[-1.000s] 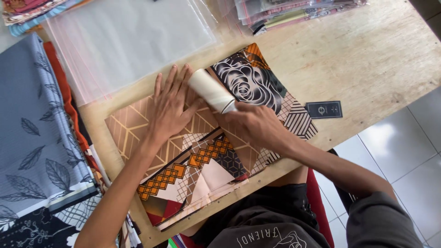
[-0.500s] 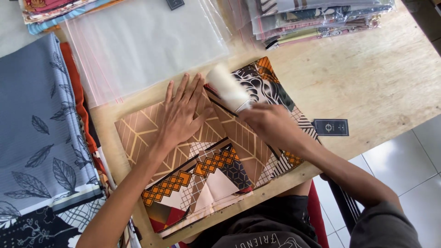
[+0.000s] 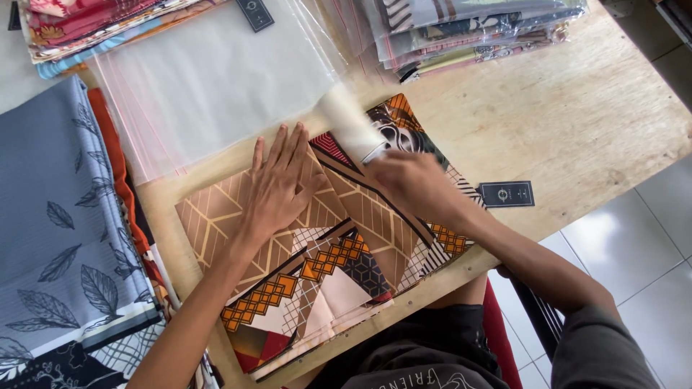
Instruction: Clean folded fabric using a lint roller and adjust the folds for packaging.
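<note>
On folded cloth (image 3: 317, 245), left hand (image 3: 277, 187) flat; right hand (image 3: 411, 184) grips roller (image 3: 353, 126).

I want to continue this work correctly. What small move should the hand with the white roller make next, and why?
Probably draw the white roller back toward the body across the folded patterned cloth. The right hand holds it at the cloth's far edge, so the nearer part lies ahead, while the left hand presses flat and keeps the cloth from sliding.

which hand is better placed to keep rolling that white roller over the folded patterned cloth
Right. The right hand already grips the white cylindrical roller on the folded patterned cloth; the left hand lies flat, pinning it.
</note>
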